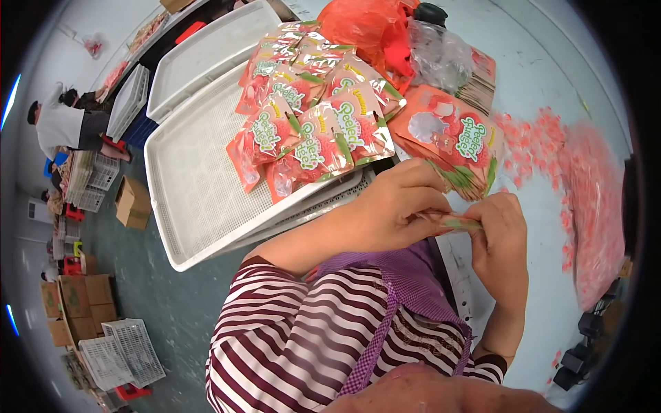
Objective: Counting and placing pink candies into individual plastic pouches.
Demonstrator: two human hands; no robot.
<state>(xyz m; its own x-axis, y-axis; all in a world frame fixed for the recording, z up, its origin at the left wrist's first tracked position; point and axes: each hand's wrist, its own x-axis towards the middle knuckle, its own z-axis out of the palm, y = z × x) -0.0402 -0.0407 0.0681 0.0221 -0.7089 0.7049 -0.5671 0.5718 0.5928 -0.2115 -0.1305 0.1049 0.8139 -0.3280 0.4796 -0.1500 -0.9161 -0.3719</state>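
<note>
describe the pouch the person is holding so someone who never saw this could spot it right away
Start at the big white perforated tray with its heap of filled pink pouches, then drop to the lower right where the left hand and right hand meet. Pinched between them is a flat pink-and-green pouch, seen edge-on, the only one off the surfaces.

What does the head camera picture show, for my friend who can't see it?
Both hands, the left hand and right hand, pinch one small red-and-green snack pouch between them above a pale table. A pile of filled pouches lies on a white mesh tray to the left, with a stack of flat empty pouches just ahead.
</note>
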